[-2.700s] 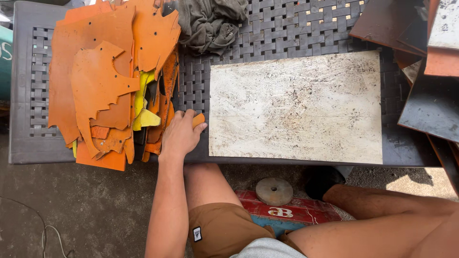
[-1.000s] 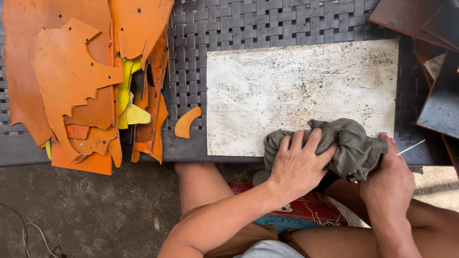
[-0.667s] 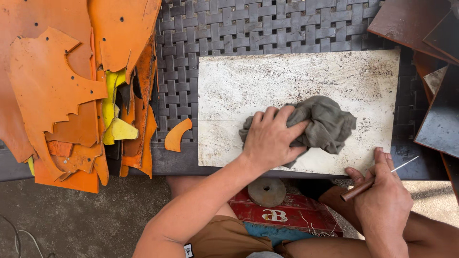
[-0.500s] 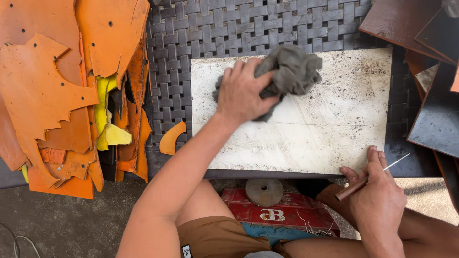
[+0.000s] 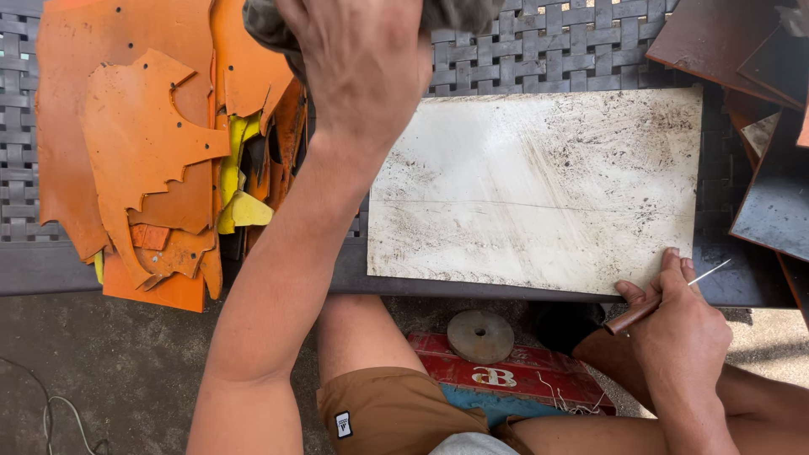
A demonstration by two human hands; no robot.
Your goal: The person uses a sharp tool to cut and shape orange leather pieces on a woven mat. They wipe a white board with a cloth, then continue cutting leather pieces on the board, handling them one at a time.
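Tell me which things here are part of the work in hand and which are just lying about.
In hand:
grey rag, under the left hand
awl, held in the right hand
white slab

Lying about:
orange leather pieces
yellow scraps
dark sheets
round disc

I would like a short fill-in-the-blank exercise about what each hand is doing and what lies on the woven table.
1. The left hand grips a grey ____ at the top edge of the view.
2. The right hand holds a thin pointed tool with a ____ handle.
3. The pale slab lies on the dark ____ table.
4. Beside the slab, on its left, the pile of leather pieces is mostly ____.

Missing words: cloth; brown; woven; orange
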